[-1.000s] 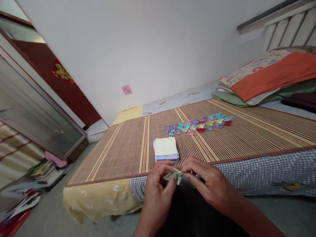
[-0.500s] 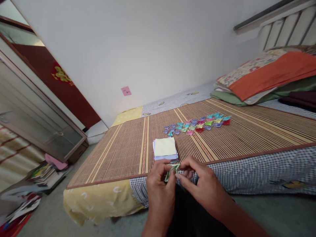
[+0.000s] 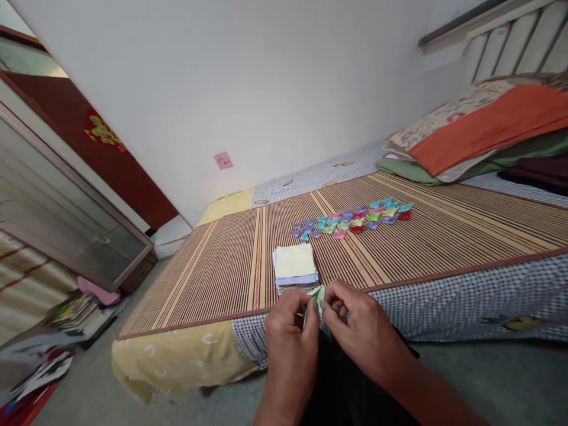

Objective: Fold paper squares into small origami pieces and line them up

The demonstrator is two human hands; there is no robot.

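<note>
Head view: fingers [image 3: 312,322] of the left hand [image 3: 290,334] and right hand [image 3: 361,322] pinch the green paper [image 3: 318,292], and uneven pulling could tear it between them.

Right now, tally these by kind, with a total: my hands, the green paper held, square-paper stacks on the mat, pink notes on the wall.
Left hand and right hand: 2
Green paper: 1
Square-paper stack: 1
Pink note: 1
Total: 5
</note>
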